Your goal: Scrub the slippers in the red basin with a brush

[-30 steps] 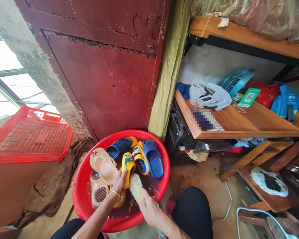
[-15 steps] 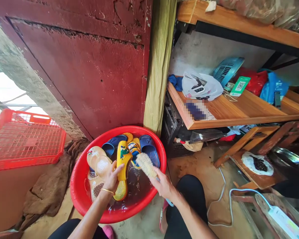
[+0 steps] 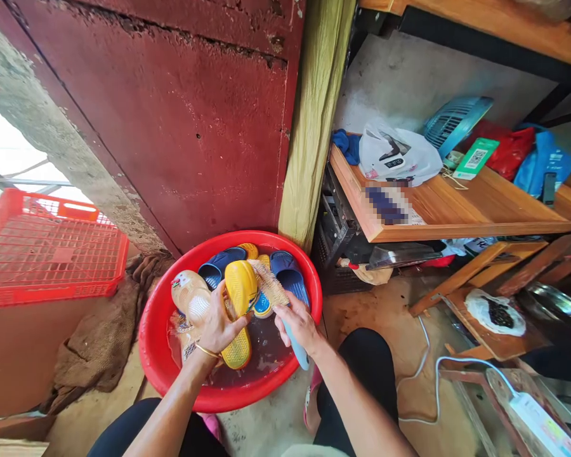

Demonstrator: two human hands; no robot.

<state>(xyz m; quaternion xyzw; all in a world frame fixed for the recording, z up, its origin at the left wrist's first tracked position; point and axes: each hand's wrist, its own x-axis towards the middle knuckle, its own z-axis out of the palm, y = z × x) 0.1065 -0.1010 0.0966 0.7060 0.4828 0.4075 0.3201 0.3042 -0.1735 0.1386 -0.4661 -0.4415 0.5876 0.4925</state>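
Observation:
In the head view, a round red basin (image 3: pixel 148 355) holds murky water and several slippers. My left hand (image 3: pixel 219 325) is closed around a yellow slipper (image 3: pixel 240 289), whose patterned sole faces up. My right hand (image 3: pixel 299 322) grips the pale blue handle of a scrubbing brush (image 3: pixel 270 283). The brush's tan bristles are at the right edge of the yellow slipper; whether they touch it I cannot tell. Beige slippers (image 3: pixel 190 293) lie left of my left hand. One dark blue slipper (image 3: pixel 289 274) leans at the basin's right side, another (image 3: pixel 219 263) lies at the back.
A dark red door (image 3: pixel 195 127) rises behind the basin. To the left are a red plastic crate (image 3: pixel 52 254) and a brown cloth (image 3: pixel 92 343). A wooden shelf (image 3: pixel 495 212) with bags and a blue fan (image 3: pixel 459 127) stands right. A power strip (image 3: pixel 547 425) lies at lower right.
The yellow slipper has been turned over in my left hand, from its upper to its sole. The brush has moved left to the slipper. The view has shifted slightly.

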